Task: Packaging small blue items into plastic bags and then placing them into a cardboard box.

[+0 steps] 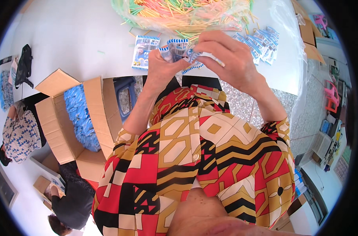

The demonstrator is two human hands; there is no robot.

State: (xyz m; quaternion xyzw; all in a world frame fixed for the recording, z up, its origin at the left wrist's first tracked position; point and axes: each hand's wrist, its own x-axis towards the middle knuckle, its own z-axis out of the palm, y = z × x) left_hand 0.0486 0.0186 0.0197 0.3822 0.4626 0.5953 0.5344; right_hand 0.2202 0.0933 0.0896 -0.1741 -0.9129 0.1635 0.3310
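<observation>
Between my hands, just above the table's near edge, is a small blue-and-white printed packet (pixel 178 48). My left hand (pixel 161 66) pinches its left side, thumb toward the middle. With fingers bent, my right hand (pixel 230 57) grips the packet's right end, and a white strip shows below those fingers. Part of the packet is hidden behind my fingers. Left of my left hand, another flat blue-and-white packet (pixel 144 52) lies on the table. Several similar packets (pixel 265 44) overlap right of my right hand. Past my hands lies a heap of thin coloured sticks (pixel 186 13) on clear plastic.
An open cardboard box (pixel 57 128) holding blue packets (pixel 81 118) stands left, below the white table (pixel 80 39). A black object (pixel 24 65) lies far left. Two other people sit or bend at the lower left. A blue stool (pixel 126 96) stands beneath the table.
</observation>
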